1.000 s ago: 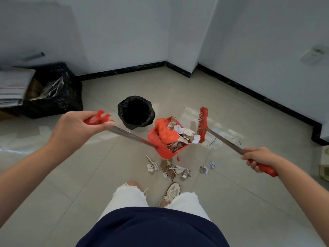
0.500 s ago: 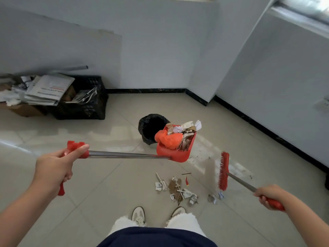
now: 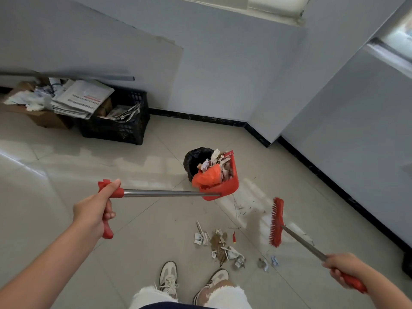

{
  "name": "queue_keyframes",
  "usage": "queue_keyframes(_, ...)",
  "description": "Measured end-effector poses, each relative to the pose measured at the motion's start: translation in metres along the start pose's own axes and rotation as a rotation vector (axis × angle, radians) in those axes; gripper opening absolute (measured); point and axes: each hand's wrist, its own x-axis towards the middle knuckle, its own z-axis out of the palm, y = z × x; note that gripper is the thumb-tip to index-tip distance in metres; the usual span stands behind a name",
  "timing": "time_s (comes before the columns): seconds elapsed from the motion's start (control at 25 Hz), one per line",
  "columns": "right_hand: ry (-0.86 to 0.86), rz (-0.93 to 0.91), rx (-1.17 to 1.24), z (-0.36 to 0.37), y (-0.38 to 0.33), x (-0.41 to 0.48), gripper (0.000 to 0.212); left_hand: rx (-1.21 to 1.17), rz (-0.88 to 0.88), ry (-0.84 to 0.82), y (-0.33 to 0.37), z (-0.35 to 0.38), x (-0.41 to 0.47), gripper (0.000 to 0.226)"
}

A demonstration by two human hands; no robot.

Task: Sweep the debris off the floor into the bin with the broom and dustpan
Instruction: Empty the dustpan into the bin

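My left hand [image 3: 94, 211] grips the red handle end of a long metal pole that carries a red dustpan [image 3: 224, 187]. The dustpan is lifted off the floor, loaded with paper scraps and an orange wrapper, and it overlaps the near right rim of the black-lined bin [image 3: 196, 158]. My right hand [image 3: 344, 269] holds the red grip of the broom, whose red bristle head [image 3: 276, 221] hangs just above the floor to the right. A small pile of debris [image 3: 220, 246] lies on the tiles in front of my shoes.
A black plastic crate [image 3: 121, 126] with newspapers and a cardboard box [image 3: 42, 118] stand against the left wall. A wall corner [image 3: 267, 139] juts out behind the bin. My shoes [image 3: 168, 276] stand close to the debris. Fine dust streaks mark the floor near the broom.
The dustpan has risen and swung toward the bin, tilting more upright. The broom head has dropped low to the right. My view has lifted, showing more wall.
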Motion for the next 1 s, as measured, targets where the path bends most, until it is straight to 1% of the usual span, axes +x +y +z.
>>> queue_keyframes(0.16, -0.009, -0.021, -0.001, 0.011, -0.017, -0.009, 0.034, -0.119, -0.176, 0.03, -0.001, 0.013, 0.024, 0.037)
queue_keyframes(0.24, -0.031, -0.033, -0.026, 0.017, -0.027, -0.012, 0.038, -0.216, -0.242, 0.032, -0.005, 0.019, 0.04, 0.032)
queue_keyframes(0.36, -0.067, -0.059, -0.064, 0.026, -0.042, -0.018, 0.039, -0.319, -0.327, 0.008, -0.006, 0.024, 0.056, 0.024)
queue_keyframes(0.56, -0.122, -0.118, -0.17, 0.047, -0.062, -0.029, 0.032, -0.419, -0.431, 0.029, -0.01, 0.034, 0.066, 0.028)
queue_keyframes(0.68, -0.156, -0.135, -0.22, 0.054, -0.07, -0.035, 0.024, -0.446, -0.48, 0.005, -0.019, 0.036, 0.073, 0.029)
queue_keyframes(0.76, -0.167, -0.14, -0.233, 0.056, -0.073, -0.036, 0.028, -0.451, -0.504, -0.012, -0.026, 0.031, 0.076, 0.03)
queue_keyframes(0.84, -0.17, -0.142, -0.241, 0.059, -0.073, -0.037, 0.034, -0.512, -0.547, -0.051, -0.036, 0.025, 0.075, 0.033)
queue_keyframes(0.92, -0.155, -0.147, -0.241, 0.064, -0.073, -0.036, 0.036, -0.608, -0.624, -0.104, -0.05, 0.024, 0.065, 0.037)
queue_keyframes(1.0, -0.145, -0.151, -0.245, 0.068, -0.074, -0.036, 0.037, -0.732, -0.751, -0.098, -0.069, 0.025, 0.046, 0.04)
